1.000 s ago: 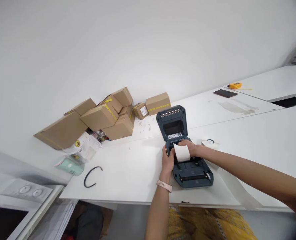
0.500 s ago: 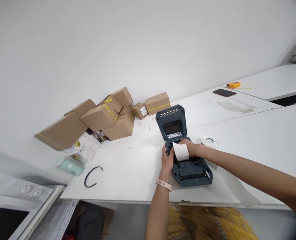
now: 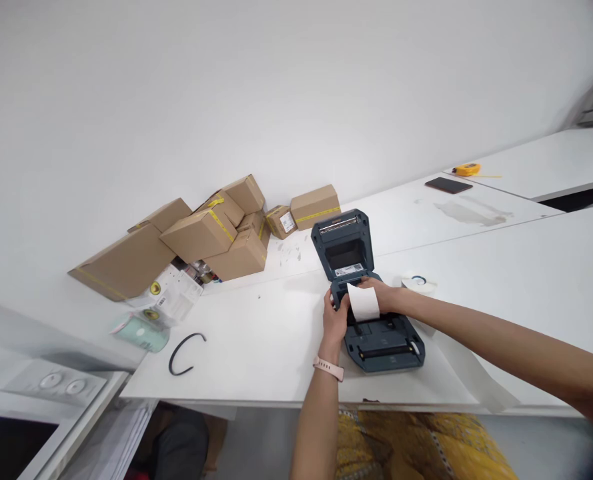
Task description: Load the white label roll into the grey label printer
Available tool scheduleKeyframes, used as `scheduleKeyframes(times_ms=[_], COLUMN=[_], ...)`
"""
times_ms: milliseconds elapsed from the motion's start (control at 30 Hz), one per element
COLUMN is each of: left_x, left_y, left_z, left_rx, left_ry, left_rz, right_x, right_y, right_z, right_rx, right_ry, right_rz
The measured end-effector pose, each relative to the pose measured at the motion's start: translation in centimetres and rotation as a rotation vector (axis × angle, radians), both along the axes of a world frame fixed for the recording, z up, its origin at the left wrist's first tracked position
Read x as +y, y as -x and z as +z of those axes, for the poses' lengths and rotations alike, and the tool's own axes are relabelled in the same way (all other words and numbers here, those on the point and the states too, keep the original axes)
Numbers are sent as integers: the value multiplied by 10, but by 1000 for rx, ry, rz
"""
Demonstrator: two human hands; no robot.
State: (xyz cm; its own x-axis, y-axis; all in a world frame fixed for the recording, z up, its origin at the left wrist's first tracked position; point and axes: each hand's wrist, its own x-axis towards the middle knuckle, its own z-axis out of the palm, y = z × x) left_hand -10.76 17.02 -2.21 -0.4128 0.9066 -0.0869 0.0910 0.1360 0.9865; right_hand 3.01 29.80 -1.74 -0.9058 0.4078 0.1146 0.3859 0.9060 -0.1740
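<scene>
A dark blue-grey label printer sits on the white table with its lid swung up. From its middle a white paper strip curls upward. My left hand is closed round the printer's left side, fingers along the outside and thumb over the inner edge. Reaching in from the right, my right hand is inside the printer, next to the strip. Most of its fingers are hidden by the paper and the housing, so its hold cannot be made out. A white label roll lies just behind my right wrist.
Cardboard boxes are piled against the wall at left. A black curved band and a mint-green container lie near the left end. A dark phone and a yellow tape measure lie far right. A paper strip trails toward the front edge.
Almost nothing differs. The view has shifted very slightly, and both hands keep their places at the printer.
</scene>
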Motion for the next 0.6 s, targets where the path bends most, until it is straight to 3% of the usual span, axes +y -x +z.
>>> scheduleKeyframes(times_ms=[167,600], left_x=[-1,-3], left_y=[-1,1], left_z=[1,2], left_rx=[4,53], left_ry=[-1,4], left_rz=[-5,0], right_x=[1,-9], right_y=[-4,-5], right_z=[-2,9], right_rx=[-103,-121], right_ry=[57,92], right_rz=[53,22])
